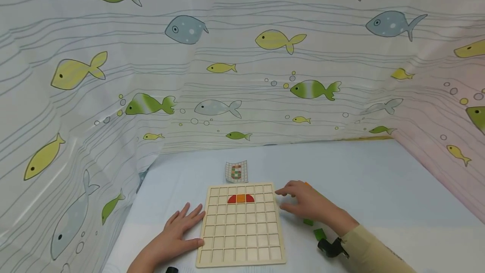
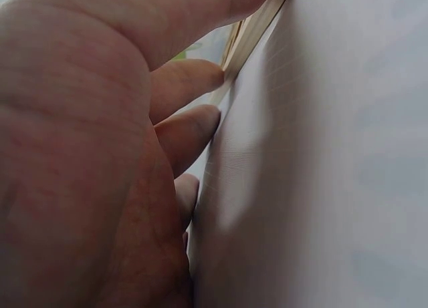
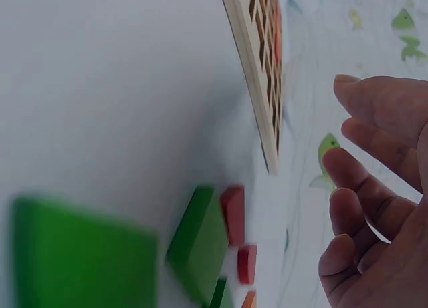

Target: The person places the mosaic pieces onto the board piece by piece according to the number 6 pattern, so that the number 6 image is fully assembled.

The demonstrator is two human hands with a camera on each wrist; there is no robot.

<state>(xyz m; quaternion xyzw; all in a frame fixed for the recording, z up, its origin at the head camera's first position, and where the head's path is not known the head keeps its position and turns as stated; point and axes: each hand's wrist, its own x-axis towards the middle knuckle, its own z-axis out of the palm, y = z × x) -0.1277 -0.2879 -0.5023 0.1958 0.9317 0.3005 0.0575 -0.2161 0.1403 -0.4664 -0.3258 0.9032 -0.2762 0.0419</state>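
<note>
A wooden grid board point(image 1: 240, 231) lies on the table. In its second row from the far edge sit an orange square piece point(image 1: 241, 198) and, on either side of it, a red rounded piece point(image 1: 232, 199) and another red rounded piece point(image 1: 250, 198). My left hand point(image 1: 176, 233) rests with spread fingers on the table, thumb and fingertips at the board's left edge. Beside the far right corner of the board hovers my right hand point(image 1: 303, 200), fingers loosely bent, nothing held. The right wrist view shows its fingers point(image 3: 354, 168) raised above the table.
A small paper card point(image 1: 236, 172) with a coloured grid figure lies beyond the board. Right of the board, partly under the right arm, are a green block point(image 1: 320, 234), a smaller-looking green block point(image 1: 308, 222) and red blocks point(image 3: 233, 214). A fish-patterned curtain point(image 1: 242, 87) surrounds the table.
</note>
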